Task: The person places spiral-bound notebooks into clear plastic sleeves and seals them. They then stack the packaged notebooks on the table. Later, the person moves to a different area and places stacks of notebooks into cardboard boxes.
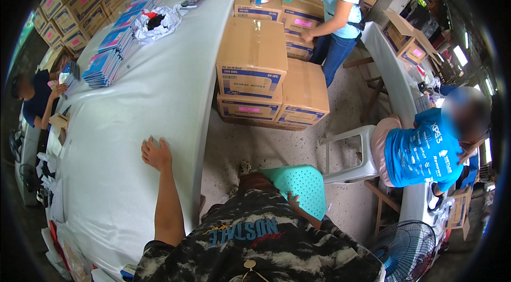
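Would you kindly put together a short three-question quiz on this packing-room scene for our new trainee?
1. True or false: the person's left hand rests flat on the white table.
2. What does the right hand touch?
A. a cardboard box
B. the teal plastic chair
C. the floor fan
3. Fill in: the stacked cardboard boxes stand on the ____, beside the table's right edge.

Key:
1. True; the fingers lie spread near the table's edge, holding nothing.
2. B; the hand lies on the chair's perforated back.
3. floor
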Available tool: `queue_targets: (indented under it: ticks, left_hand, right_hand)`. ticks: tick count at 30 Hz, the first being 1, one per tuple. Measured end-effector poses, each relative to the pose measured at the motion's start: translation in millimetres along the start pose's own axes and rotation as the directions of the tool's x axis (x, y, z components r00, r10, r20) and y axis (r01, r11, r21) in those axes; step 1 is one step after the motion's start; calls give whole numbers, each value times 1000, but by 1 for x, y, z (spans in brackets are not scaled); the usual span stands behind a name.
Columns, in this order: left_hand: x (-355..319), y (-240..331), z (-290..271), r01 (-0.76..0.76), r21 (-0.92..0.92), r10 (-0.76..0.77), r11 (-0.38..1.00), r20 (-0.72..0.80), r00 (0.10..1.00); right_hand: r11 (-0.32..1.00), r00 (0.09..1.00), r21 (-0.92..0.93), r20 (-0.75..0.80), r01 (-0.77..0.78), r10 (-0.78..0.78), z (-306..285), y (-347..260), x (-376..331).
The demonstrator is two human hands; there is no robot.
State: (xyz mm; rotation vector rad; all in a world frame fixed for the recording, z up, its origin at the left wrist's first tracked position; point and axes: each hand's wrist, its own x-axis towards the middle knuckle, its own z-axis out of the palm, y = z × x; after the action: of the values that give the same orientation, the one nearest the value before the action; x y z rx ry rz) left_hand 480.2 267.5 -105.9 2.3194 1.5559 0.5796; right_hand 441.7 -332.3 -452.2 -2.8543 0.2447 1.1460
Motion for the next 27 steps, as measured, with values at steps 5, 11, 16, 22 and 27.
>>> queue_targets:
  ticks: [5, 11, 16, 22, 27]
  left_hand:
    - [14, -14, -26, 10, 59, -6, 998, -72, 997]
    - [-4, -1, 6, 18, -5, -18, 1000, 38, 999]
    - [3, -13, -7, 39, 20, -39, 999, 1, 999]
    - [3, -7, -10, 14, 21, -14, 1000, -14, 1000]
    - [2, -7, -9, 16, 6, -16, 1000, -9, 1000]
  right_hand:
    - [983, 993, 184, 110, 23, -44, -40, -80, -54]
    - [997, 994, 36, 92, -68, 65, -7, 14, -3]
    - [984, 997, 171, 51, -57, 49, 19, -3, 27]
    - [1000, 998, -18, 64, 2, 0, 19, -11, 19]
    - [939, 996, -332, 38, 88, -80, 21, -3, 26]
